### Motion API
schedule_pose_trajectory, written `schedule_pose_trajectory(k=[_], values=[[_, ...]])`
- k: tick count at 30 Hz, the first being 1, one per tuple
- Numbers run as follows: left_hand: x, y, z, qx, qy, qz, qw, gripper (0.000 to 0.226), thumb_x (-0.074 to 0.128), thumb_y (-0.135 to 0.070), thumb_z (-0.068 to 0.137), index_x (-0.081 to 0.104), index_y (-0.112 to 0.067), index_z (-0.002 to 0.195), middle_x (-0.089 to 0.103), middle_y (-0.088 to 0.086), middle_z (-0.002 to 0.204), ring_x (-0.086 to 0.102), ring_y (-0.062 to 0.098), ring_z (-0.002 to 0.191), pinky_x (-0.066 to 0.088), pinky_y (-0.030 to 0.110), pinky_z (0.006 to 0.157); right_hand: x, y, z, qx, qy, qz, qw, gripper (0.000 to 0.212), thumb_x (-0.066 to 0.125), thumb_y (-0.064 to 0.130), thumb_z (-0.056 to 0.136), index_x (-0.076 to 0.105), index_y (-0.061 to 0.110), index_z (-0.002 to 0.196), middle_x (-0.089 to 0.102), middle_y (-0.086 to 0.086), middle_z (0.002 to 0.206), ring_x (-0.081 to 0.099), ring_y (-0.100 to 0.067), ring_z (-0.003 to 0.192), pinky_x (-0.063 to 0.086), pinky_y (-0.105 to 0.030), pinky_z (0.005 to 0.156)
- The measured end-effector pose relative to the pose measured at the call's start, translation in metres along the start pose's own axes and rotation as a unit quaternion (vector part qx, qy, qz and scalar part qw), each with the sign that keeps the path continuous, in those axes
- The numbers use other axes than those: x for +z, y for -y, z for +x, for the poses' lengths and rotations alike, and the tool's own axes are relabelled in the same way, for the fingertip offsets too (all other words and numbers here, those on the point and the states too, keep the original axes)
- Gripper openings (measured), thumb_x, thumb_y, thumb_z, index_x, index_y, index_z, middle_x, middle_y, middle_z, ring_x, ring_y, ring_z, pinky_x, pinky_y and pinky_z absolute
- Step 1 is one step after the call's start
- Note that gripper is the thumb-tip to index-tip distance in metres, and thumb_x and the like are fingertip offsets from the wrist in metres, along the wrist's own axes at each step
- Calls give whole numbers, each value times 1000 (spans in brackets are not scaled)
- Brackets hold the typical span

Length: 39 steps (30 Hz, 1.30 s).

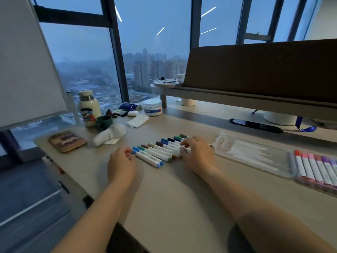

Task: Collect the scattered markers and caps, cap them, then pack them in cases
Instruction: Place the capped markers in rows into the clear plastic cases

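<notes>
- Blue caps [134, 150] at the near-left end of the markers [160, 151] meet the curled fingertips of the left hand [121, 162]. I cannot tell whether it pinches a marker or only butts against the row.
- Over the far-right end of the same row lies the right hand [196, 156], fingers bent down onto the white barrels. The knuckles hide the grip, so I cannot tell if it clamps one.
- Both hands are well apart, one at each end, bracketing the row between them.
- Side by side and touching, the markers lie in a slanted row on the worktop [173, 194]. Every one that shows wears a cap: blues, greens, browns and some darker tones.
- Collecting and capping look finished, as no loose cap shows. The step in hand seems to be squaring up the row for packing.
- Just beside the right hand, to its right, a clear case [255, 157] lies flat and looks empty.
- Touching that one's far end, a full case [317, 170] holds red, pink and purple markers, partly cut off by the frame edge.
- Next, the hands would likely need to press the row together from both ends, or take a few at a time. The markers then go right to the clear case and are laid in line with its length. Round barrels may roll if the squeeze slackens.
- At the far left, well apart from the work, stand a bottle [89, 108] and a green cup [104, 121].
</notes>
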State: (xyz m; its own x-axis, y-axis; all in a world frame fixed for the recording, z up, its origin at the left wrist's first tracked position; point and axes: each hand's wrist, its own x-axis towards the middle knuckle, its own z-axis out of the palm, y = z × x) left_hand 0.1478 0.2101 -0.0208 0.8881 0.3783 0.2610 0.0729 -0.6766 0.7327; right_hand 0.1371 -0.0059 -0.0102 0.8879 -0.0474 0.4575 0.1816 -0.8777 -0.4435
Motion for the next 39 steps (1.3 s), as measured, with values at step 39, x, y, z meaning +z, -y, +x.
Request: schedule_pose_trajectory(k=[39], values=[[70,-59,59,23,119,163,979,48,43,-61,88,53,-24,116,56,3,116,50,20,103,41,35,87,-12,-24,49,107,58,-139,983,18,54,40,92,62,27,100,63,3,101,54,-22,101,32,-38,93]])
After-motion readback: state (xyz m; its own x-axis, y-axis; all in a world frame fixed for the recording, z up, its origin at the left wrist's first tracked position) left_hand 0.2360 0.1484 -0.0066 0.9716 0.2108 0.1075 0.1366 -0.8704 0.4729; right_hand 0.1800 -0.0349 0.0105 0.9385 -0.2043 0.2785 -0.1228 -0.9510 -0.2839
